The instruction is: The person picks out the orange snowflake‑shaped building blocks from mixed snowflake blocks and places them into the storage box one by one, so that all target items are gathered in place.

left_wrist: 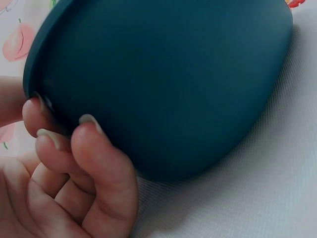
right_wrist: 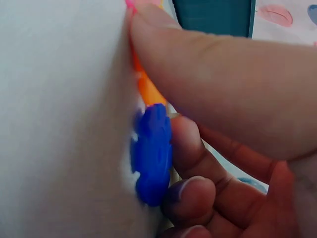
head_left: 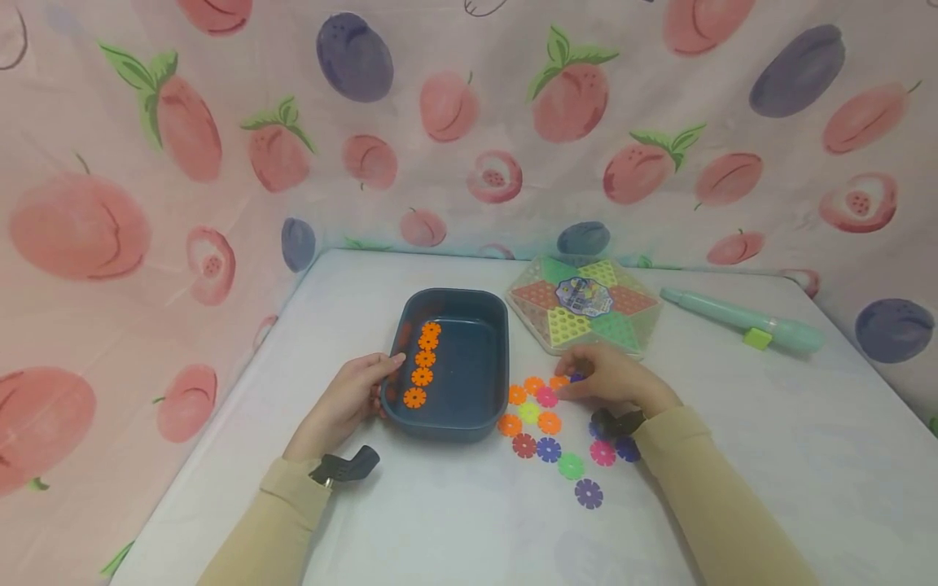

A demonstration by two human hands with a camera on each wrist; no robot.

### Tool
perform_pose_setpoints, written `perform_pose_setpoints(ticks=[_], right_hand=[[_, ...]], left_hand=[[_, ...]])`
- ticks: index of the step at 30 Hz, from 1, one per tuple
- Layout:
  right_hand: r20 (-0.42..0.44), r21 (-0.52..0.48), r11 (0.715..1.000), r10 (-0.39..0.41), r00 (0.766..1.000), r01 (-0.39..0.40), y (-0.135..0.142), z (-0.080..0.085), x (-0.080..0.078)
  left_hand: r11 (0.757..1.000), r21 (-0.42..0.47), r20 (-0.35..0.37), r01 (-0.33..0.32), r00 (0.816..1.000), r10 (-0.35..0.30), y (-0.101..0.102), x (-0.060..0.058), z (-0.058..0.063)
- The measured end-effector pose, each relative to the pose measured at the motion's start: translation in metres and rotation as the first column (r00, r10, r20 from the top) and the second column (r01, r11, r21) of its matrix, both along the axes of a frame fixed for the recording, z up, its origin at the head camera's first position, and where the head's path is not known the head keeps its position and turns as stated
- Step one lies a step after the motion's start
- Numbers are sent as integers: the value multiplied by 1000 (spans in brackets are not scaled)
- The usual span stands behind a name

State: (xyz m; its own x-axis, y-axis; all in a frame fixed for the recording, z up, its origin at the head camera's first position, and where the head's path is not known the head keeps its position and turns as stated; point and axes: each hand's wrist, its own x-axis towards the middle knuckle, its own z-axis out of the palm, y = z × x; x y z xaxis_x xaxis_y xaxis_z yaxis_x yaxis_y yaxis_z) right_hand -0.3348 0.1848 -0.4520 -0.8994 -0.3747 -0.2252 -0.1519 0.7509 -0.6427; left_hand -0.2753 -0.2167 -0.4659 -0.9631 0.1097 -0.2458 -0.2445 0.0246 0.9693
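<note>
My left hand (head_left: 355,391) grips the left side of a dark blue tray (head_left: 476,358), thumb over the rim and fingers against its outer wall. Inside that tray, orange notched plastic discs (head_left: 422,376) lie in a row along the left. Over loose discs to the tray's right is my right hand (head_left: 611,378). Its thumb and index finger are around an orange disc (head_left: 558,382), beside a pink disc (head_left: 545,396); whether they pinch it is unclear. In the right wrist view, a blue disc (right_wrist: 153,153) is close against the other curled fingers.
More discs, including a yellow disc (head_left: 529,413), a green disc (head_left: 571,466) and a purple disc (head_left: 589,493), spread toward the front. Behind them sits a clear hexagonal box (head_left: 572,325) with coloured triangles. A pale green stick-like object (head_left: 740,313) lies right, touching a lime block (head_left: 757,338).
</note>
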Motion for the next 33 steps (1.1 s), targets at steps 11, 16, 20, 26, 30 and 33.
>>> perform_pose_setpoints(ticks=[11, 16, 20, 26, 30, 33], right_hand=[[-13, 3, 1000, 1, 1000, -1, 1, 1, -1], [-28, -3, 1000, 9, 1000, -9, 2, -1, -2], [-26, -15, 1000, -2, 1000, 2, 4, -2, -2], [18, -56, 998, -29, 999, 30, 4, 0, -2], [26, -77, 997, -21, 999, 23, 4, 2, -1], [24, -91, 996, -10, 1000, 12, 4, 2, 0]], left_hand=[[1000, -13, 1, 0, 1000, 0, 0, 0, 0], [1000, -11, -6, 2, 1000, -2, 0, -1, -1], [1000, -4, -12, 6, 1000, -6, -1, -1, -1], [1000, 3, -15, 12, 1000, -12, -1, 0, -1], [1000, -1, -13, 12, 1000, -12, -1, 0, 0], [1000, -1, -10, 6, 1000, -6, -1, 0, -1]])
